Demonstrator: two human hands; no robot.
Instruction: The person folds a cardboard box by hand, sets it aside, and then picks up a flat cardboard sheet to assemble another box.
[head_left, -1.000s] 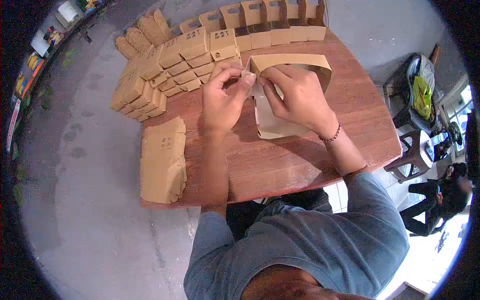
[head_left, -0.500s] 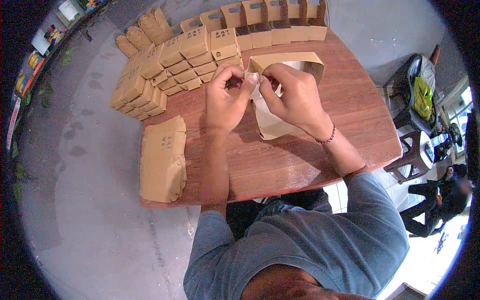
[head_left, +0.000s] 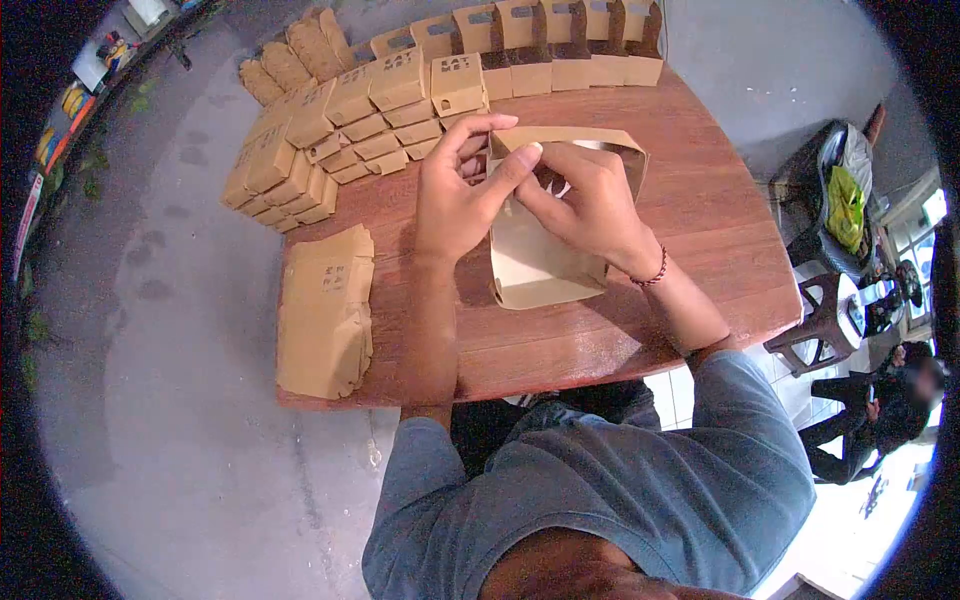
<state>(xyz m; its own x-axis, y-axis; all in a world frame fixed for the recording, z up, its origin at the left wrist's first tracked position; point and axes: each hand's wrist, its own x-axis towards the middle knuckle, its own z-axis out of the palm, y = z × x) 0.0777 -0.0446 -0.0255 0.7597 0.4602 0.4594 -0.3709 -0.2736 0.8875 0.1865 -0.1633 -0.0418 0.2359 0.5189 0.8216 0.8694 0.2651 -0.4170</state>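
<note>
A partly folded cardboard food box (head_left: 545, 262), brown outside and pale inside, stands between my hands with its walls raised. My left hand (head_left: 458, 200) grips the box's far left corner, index finger stretched along the outside and thumb over the edge. At the same corner, my right hand (head_left: 597, 205) has its fingers bent inward and pinched against the cardboard, the thumb just below. The fingers hide the corner's tabs. To the left, a stack of flat box blanks (head_left: 322, 325) with dark print lies at the table's edge.
Closed boxes (head_left: 398, 80) printed "EAT ME!" are piled at the back left of the wooden table (head_left: 700, 240). A row of carriers with handle holes (head_left: 530, 75) lines the far edge. A plastic stool (head_left: 825, 315) and a person (head_left: 880, 415) are at the right.
The box's near side has swung left and toward me, showing more of its pale inside. My left index finger has straightened, and its thumb has shifted right over the corner.
</note>
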